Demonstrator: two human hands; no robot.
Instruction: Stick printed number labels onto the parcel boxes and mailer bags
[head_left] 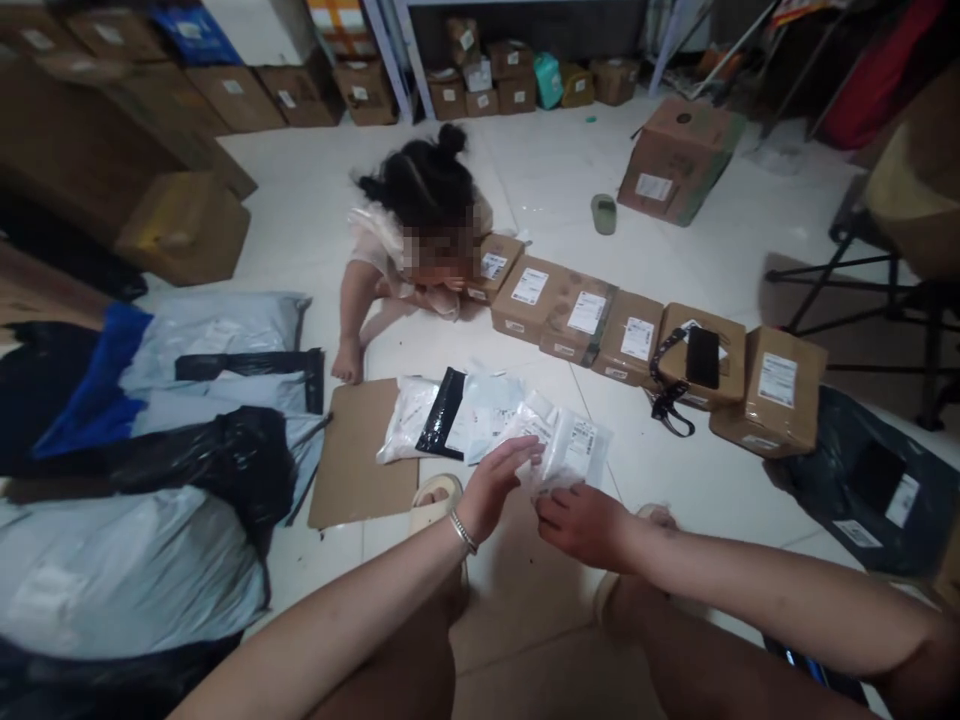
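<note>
A row of small mailing bags lies on the floor in front of me. My left hand (496,482), with a beaded bracelet at the wrist, reaches over the near end of a white labelled packet (534,412), its fingers stretched out. My right hand (581,522) has its fingers curled at the lower edge of a clear plastic packet (577,448) with a white label; the fingertips are partly hidden. To their left lie a pale packet (484,410), a black mailing bag (441,412) and a white packet (409,418), which overlaps a flat piece of cardboard (351,455).
Another person (420,220) crouches beyond the packets, beside a line of labelled cartons (529,290). A phone (703,357) with a strap rests on one carton. Large grey and black parcels (127,560) are heaped on the left. A folding chair (862,270) stands right.
</note>
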